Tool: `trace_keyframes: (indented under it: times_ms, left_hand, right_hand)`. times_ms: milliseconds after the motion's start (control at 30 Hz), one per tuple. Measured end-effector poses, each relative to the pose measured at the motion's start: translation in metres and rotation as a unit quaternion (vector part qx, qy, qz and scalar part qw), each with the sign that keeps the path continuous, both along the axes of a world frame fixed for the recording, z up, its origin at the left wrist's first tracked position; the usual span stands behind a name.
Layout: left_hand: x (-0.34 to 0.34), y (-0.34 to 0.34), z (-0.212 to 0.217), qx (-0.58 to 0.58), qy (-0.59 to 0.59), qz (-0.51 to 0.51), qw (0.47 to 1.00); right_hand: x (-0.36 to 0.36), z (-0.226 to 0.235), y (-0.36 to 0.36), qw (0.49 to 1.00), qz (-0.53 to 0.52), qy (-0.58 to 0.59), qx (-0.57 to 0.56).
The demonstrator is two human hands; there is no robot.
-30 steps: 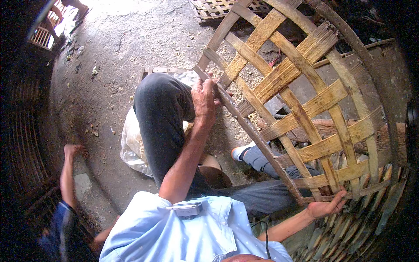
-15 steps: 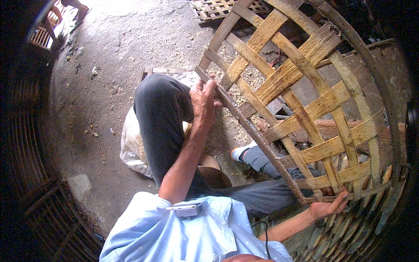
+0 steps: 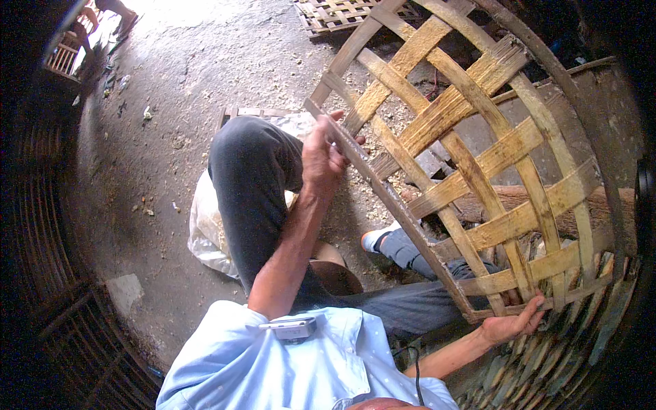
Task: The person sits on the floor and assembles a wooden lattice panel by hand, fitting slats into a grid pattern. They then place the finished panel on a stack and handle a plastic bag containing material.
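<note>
A large woven bamboo panel [image 3: 471, 154], with wide yellow-brown strips crossing inside a wooden frame, is held tilted up at my right. My left hand [image 3: 324, 154] is at the frame's left rail near its upper corner, the fingers around it and slightly blurred; part of them goes behind the rail. At the bottom edge my right hand [image 3: 506, 326] grips from below, thumb and fingertips by the lower strip, with some fingers behind the weave.
Another woven panel [image 3: 335, 17] lies on the floor at the far side. A white sack [image 3: 208, 229] is beside my left knee. Slatted bamboo pieces [image 3: 547, 348] are stacked at lower right, and a log [image 3: 581, 208] lies behind the panel. At far left top stands a person's leg [image 3: 113, 10].
My left hand has shifted slightly on the rail, its fingers looser and more spread. The panel has tilted a little; my right hand stays at the bottom edge.
</note>
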State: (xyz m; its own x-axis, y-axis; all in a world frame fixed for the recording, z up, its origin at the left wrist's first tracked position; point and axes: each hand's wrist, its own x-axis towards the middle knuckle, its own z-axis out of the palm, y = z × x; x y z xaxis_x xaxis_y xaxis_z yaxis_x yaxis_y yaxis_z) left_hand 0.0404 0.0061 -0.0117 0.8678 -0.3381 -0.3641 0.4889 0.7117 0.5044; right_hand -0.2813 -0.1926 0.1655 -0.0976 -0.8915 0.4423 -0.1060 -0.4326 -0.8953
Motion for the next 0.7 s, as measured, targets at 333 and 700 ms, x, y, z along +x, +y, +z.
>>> trace_keyframes:
  times_ms: [333,700]
  left_hand:
    - [-0.012,-0.01,0.001,-0.088,0.006,-0.098,0.991]
    - [-0.023,-0.019,-0.001,0.106,-0.068,-0.135,0.983]
  right_hand:
    - [0.019,-0.002,0.014,0.999,0.005,0.019,0.033]
    - [0.02,-0.014,0.017,0.998,0.02,0.05,-0.01]
